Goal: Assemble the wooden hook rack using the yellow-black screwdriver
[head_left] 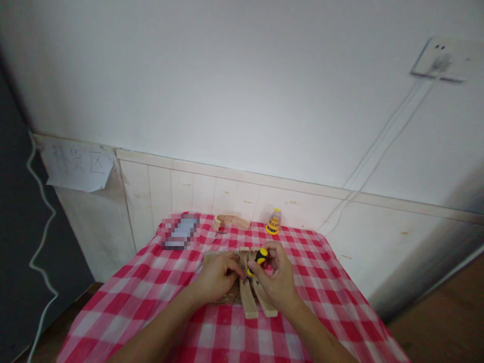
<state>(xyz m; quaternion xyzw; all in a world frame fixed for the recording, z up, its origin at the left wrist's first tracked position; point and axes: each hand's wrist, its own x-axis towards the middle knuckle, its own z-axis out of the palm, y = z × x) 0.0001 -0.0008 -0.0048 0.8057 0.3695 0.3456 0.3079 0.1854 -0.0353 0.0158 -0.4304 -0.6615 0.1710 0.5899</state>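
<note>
In my right hand (278, 275) is a short yellow and black screwdriver (260, 256), its handle tilted up and its lower end down among curved wooden pieces. Two of these pale wooden strips (248, 302) lie side by side in front of me, with small dark screws or holes in them. My left hand (217, 275) has its fingers closed at the left strip, close to the screwdriver's lower end; whether a small part sits between the fingertips is hidden. Under the strips and my left hand lies a brownish flat board or mat (229, 298).
At the back of the red-and-white checked tablecloth (212, 333) stand a clear and yellow container (274, 222) and another curved wooden piece (232, 221). A blurred-out flat object (181, 233) lies at the back left. Behind is a white wall (227, 101) with a socket (440, 60) and hanging cables.
</note>
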